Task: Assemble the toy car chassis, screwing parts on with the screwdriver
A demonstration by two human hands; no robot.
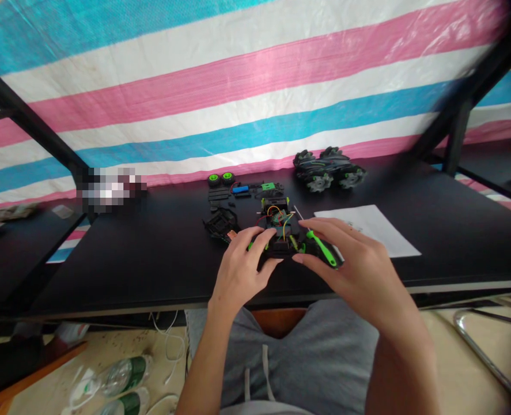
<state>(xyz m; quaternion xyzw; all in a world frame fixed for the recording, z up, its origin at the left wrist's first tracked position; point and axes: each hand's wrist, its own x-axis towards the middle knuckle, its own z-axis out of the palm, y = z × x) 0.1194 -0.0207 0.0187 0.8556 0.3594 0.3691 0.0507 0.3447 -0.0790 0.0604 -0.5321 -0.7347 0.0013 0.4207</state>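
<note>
A black toy car chassis with exposed coloured wires and a circuit board sits on the black table between my hands. My left hand grips its left near corner, fingers on top and thumb at the near edge. From the other side, my right hand curls around the right near corner, fingertips and thumb at its edge. A screwdriver with a green and black handle lies between the right thumb and fingers, its shaft pointing away; whether the hand bears on it I cannot tell. The palms hide part of the chassis's near end.
Left of the chassis lies a black plastic frame piece. Farther back are two green-hubbed wheels, a blue battery and a green part. A toy car stands back right, behind white paper. Black posts flank the table.
</note>
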